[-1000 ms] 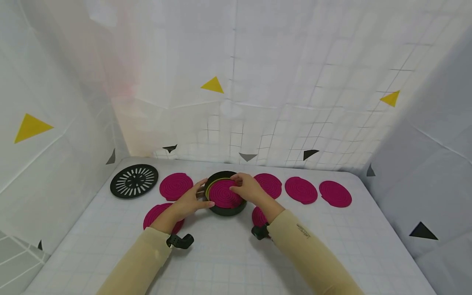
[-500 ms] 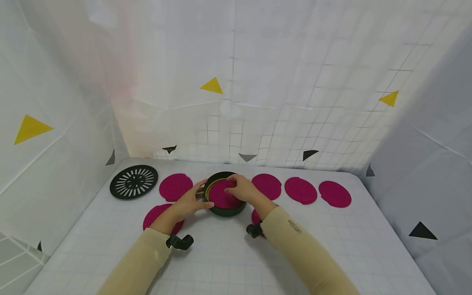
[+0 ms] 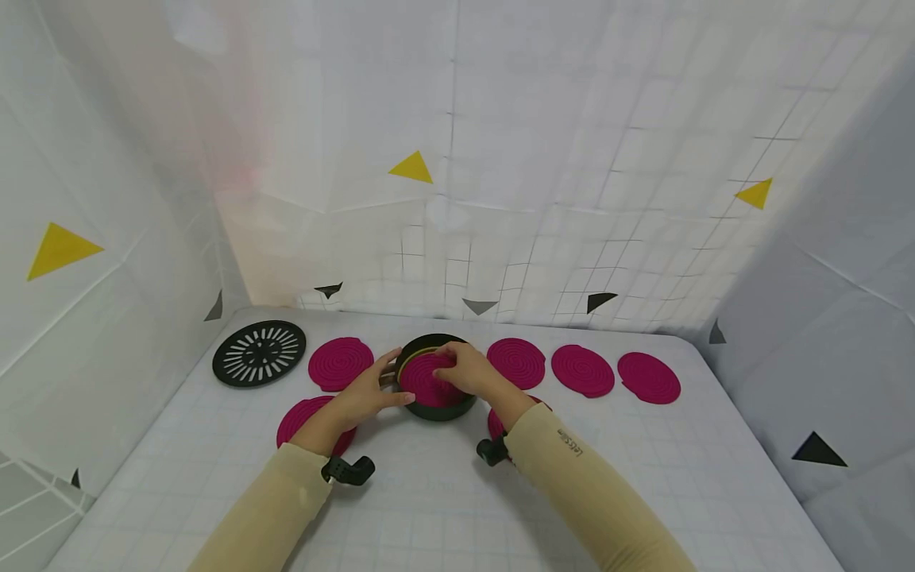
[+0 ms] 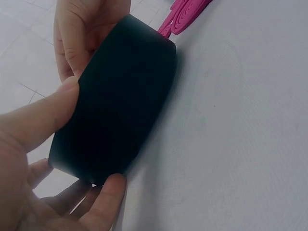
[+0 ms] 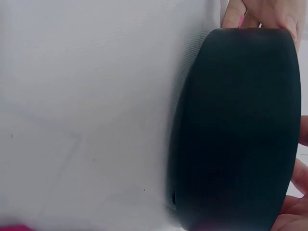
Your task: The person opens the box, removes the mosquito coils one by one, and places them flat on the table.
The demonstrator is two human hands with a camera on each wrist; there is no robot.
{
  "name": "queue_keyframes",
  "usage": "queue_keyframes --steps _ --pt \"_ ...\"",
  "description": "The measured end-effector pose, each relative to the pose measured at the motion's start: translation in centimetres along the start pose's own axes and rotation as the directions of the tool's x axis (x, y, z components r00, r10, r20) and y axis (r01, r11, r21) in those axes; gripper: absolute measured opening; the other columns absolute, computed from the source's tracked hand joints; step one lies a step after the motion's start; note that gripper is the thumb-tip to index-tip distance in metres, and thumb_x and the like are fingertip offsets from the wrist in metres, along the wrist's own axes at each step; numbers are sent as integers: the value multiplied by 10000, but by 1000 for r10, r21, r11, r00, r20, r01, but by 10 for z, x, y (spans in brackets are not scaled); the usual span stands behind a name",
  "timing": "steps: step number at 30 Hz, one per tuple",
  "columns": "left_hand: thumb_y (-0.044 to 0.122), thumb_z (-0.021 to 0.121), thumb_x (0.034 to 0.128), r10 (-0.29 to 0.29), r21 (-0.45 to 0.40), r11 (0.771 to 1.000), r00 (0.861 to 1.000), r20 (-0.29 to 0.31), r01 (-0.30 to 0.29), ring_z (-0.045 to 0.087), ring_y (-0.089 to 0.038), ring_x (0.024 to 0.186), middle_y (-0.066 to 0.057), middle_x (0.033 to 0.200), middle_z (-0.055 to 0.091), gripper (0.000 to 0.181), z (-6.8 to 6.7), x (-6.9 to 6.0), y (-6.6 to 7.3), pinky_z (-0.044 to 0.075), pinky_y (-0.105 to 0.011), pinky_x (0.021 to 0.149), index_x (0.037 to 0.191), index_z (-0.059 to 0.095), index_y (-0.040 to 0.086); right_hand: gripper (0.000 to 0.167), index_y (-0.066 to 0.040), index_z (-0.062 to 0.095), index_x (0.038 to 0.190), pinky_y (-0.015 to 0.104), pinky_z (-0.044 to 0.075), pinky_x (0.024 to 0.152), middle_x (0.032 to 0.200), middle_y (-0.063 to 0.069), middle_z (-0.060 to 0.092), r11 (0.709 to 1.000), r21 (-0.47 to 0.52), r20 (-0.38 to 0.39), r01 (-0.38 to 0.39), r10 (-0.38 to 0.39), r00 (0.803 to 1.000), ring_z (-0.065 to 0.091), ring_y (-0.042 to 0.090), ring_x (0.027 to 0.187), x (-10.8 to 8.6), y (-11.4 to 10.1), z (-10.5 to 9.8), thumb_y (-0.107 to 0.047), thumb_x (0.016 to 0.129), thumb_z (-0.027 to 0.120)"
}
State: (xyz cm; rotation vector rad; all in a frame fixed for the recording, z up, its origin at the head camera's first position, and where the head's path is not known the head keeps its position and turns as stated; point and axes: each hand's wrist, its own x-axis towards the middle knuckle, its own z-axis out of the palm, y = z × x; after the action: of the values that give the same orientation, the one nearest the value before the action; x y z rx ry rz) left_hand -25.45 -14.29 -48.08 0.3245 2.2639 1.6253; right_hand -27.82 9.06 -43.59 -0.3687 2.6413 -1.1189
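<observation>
A dark green round holder (image 3: 439,412) with a yellowish inner rim stands at the back middle of the table. My left hand (image 3: 366,394) grips its left side, thumb in front and fingers round behind; the left wrist view shows the thumb and fingertips on the dark wall (image 4: 115,96). Inside the holder's mouth lies a magenta spiral-ribbed coaster (image 3: 427,383), slightly tilted. My right hand (image 3: 468,372) pinches this coaster near its upper right edge. In the right wrist view the holder's wall hides most of the right fingers (image 5: 299,175).
A black slotted disc (image 3: 260,353) lies at the back left. Several magenta coasters lie flat: one left of the holder (image 3: 341,363), one partly under the left forearm (image 3: 303,417), others to the right (image 3: 582,370). White sheet walls (image 3: 457,159) enclose the back and sides.
My right hand has shifted slightly left and down with the coaster, which now sits lower and further left in the holder. My left hand has stayed in place.
</observation>
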Motion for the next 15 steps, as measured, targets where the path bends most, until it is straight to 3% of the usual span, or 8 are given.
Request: queue_keyframes --steps 7,15 --pt "284 836 834 -5 -6 1000 1000 -5 5 280 -370 1476 -162 1604 302 985 0 0 0 342 -578 1115 1600 218 248 396 -87 619 1322 456 520 966 1296 133 612 1000 19 -14 -8 8 1000 583 283 1182 1 1 0 -187 946 693" --pt "289 836 834 -5 -7 1000 1000 -7 5 283 -370 1474 -157 1603 304 984 0 0 1 331 -581 1122 1599 217 252 329 -91 665 1253 475 519 955 1252 130 634 993 110 -93 -33 44 995 590 294 1158 1 1 0 -156 932 693"
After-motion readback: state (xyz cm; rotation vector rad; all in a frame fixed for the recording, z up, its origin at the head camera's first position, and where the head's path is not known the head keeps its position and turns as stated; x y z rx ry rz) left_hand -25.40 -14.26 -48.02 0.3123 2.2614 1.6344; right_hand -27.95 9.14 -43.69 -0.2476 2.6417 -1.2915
